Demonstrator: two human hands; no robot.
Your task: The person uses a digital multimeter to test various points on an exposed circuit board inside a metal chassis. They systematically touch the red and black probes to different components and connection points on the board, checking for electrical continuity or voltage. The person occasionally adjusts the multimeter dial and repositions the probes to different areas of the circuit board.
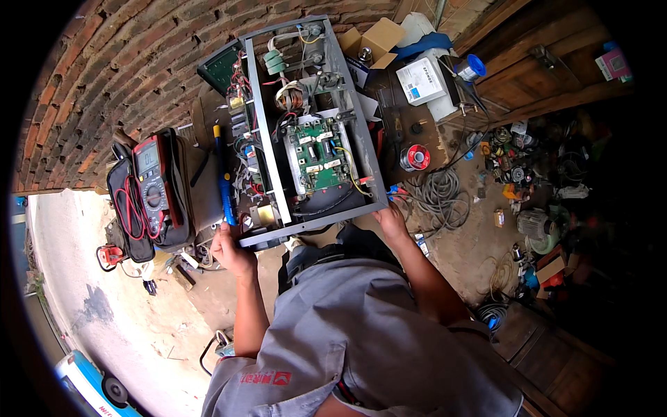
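An opened electrical machine in a grey metal frame [361,111] fills the middle in front of me. Inside it sit a green circuit board [321,156], a copper-wound coil [290,97] and a stack of green rings [275,62]. My left hand [233,254] is closed at the near left corner of the frame. At the near right corner, my right hand [391,222] grips the frame's edge, its fingers partly hidden. Loose wires and small boards [244,156] run along the frame's left side. A blue-handled tool [226,184] lies beside them, close to my left hand.
Left stands a red multimeter [151,174] in its black case. Right are a red solder spool [416,158], a white box [421,81], a blue spool [472,67] and coiled grey cable [441,198]. An open cardboard box [375,42] sits behind. Parts clutter the right floor; a brick wall [139,76] rises far left.
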